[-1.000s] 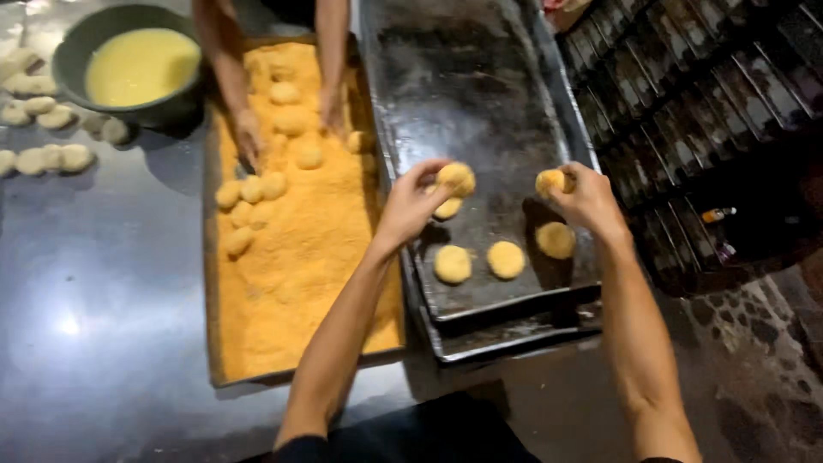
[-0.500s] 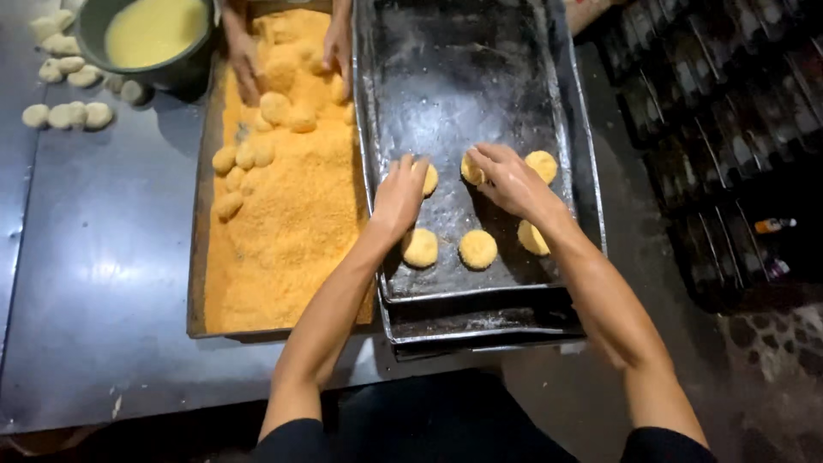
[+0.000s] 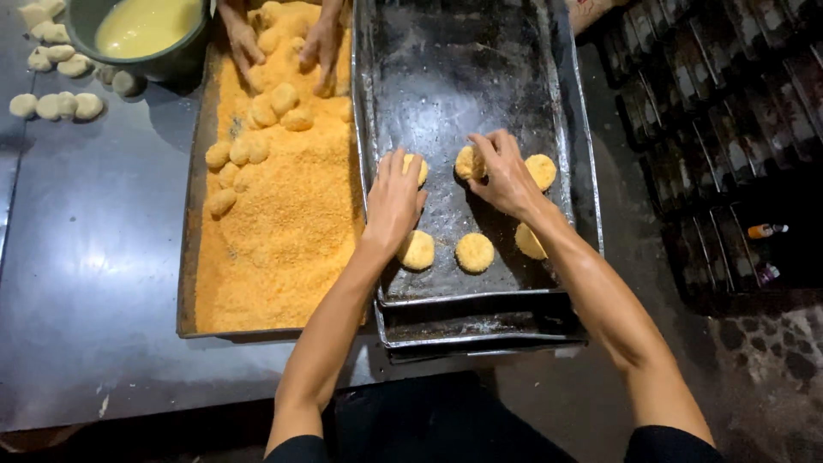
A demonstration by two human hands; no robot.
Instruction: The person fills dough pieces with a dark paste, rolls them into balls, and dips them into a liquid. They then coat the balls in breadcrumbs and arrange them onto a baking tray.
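On the far left, pale uncoated dough rounds [image 3: 51, 105] lie on the dark metal table [image 3: 94, 283], beside a grey-green bowl of yellow batter [image 3: 141, 30]. Right of them sits a long shallow tray of orange breadcrumbs [image 3: 283, 223], with crumbed pieces along its left side and another person's two hands [image 3: 283, 43] working at its far end.

Next to it is the dark, worn metal baking tray [image 3: 463, 77], stacked on a second one. The risk here is crowding: the crumbed rounds are being set close together in the near part of the tray, and a pressing palm could flatten one, knock its coating off or push it against a neighbour. The near edge of the stack also seems to overhang the table, so a heavy lean could tip it.

The left hand [image 3: 394, 201] lies flat, fingers spread and extended, over a breaded yellow disc [image 3: 418, 167] that peeks out at its fingertips; I cannot tell whether it grips or merely rests on it. A second disc [image 3: 417, 250] sits just near its wrist. The right hand [image 3: 506, 176] is loosely curled, fingertips pinched on another crumbed round [image 3: 468, 162], with further discs [image 3: 542, 170] just right of it and nearer [image 3: 474, 252].
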